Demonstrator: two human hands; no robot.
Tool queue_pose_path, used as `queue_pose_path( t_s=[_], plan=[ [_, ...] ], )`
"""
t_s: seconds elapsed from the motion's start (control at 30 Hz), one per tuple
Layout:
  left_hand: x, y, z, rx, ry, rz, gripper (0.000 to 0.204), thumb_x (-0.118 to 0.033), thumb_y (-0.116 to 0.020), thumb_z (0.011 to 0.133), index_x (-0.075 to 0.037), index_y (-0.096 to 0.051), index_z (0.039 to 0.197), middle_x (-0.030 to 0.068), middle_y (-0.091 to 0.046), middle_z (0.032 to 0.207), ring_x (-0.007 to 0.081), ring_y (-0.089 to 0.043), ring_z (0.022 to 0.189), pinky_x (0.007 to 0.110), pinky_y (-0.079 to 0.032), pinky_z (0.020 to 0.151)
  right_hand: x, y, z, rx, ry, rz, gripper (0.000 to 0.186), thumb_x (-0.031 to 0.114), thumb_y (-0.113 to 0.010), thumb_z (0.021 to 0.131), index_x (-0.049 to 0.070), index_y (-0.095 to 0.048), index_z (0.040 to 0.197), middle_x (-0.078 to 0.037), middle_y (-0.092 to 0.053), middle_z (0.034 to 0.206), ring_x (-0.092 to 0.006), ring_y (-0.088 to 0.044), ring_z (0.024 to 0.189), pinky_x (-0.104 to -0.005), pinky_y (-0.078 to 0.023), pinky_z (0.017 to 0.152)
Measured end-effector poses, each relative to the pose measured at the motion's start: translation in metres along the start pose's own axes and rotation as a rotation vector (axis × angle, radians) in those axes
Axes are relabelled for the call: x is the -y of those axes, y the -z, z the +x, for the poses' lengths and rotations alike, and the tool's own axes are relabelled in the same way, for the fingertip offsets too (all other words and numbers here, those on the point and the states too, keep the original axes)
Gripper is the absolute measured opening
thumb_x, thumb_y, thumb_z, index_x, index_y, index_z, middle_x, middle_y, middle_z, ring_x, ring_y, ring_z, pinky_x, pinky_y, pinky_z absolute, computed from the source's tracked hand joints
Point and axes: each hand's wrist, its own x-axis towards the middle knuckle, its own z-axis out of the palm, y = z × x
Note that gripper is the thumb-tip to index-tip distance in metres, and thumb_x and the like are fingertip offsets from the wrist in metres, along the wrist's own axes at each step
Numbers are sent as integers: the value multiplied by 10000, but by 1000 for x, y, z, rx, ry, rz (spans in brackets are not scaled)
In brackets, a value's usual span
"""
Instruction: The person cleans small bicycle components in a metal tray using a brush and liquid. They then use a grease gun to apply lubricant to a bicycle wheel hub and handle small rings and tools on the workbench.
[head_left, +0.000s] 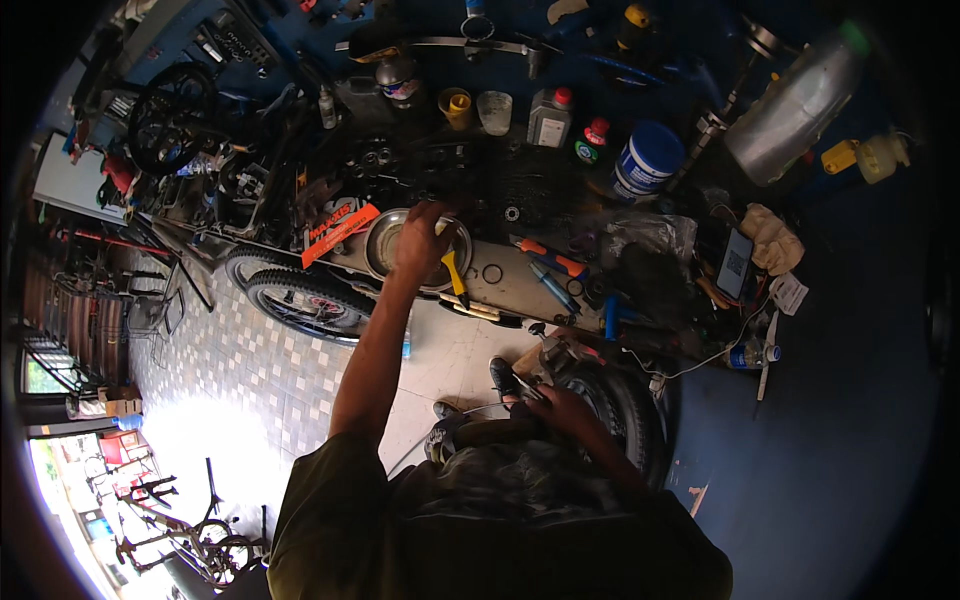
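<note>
My left hand (426,232) reaches over a round metal tray (385,242) on the bench, fingers curled down; whether it grips anything is hidden. A yellow-handled tool (451,270) with a dark end slants out beside it. My right hand (550,408), low in front of my body, has its fingers closed around a small metal piece that I cannot make out, near a thin cable and a black tyre (640,430). An orange strip (330,240) lies left of the tray; orange-handled pliers (560,258) and a blue tool (549,281) lie right of it.
The cluttered bench holds bottles (550,118), a white tub with blue lid (645,160), a phone (734,262) and tools. Bicycle wheels (315,305) stand below its left part on a tiled floor (190,350). A bicycle frame (195,530) stands at lower left.
</note>
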Motion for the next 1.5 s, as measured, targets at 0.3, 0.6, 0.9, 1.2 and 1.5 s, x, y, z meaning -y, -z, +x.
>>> queue_pose_path(
  t_s=[0.3, 0.6, 0.9, 1.2, 1.5],
  plan=[
    [28, 14, -62, 301, 91, 401, 142, -197, -789, 760, -179, -764, 899, 73, -606, 1072, 288, -586, 1085, 411, -510, 936, 24, 8, 44, -63, 335, 19, 426, 413, -630, 964, -1, -637, 1063, -211, -695, 872, -415, -678, 827, -477, -523, 725],
    [66, 6, -65, 40, 151, 94, 168, -187, -776, 793, -36, -707, 821, 181, -634, 998, 357, -631, 966, 433, -529, 884, 29, 6, 45, -18, 380, -13, 397, 399, -640, 958, 8, -645, 1026, -224, -696, 873, -426, -673, 838, -492, -522, 722],
    [59, 48, -87, -188, 896, -923, 378, -341, -754, 895, 4, -698, 1039, 45, -696, 927, 143, -653, 772, 287, -539, 648, 44, -7, 52, 110, 428, -104, 427, 418, -633, 952, 9, -666, 1070, -257, -696, 932, -453, -667, 893, -501, -528, 745],
    [41, 92, -166, -436, 974, -1187, 483, -407, -770, 893, 31, -671, 1069, 101, -679, 984, 213, -664, 791, 362, -553, 677, 60, -36, 71, 86, 438, -261, 442, 466, -604, 953, 48, -645, 1088, -229, -709, 925, -432, -686, 893, -512, -515, 720],
    [66, 183, -390, -943, 944, -1498, 410, -356, -753, 909, -86, -594, 1174, 69, -615, 1159, 259, -597, 1115, 438, -489, 922, 167, -104, 59, 345, 652, -331, 410, 438, -611, 960, 34, -626, 1025, -224, -684, 908, -453, -654, 878, -505, -506, 737]
  ],
)
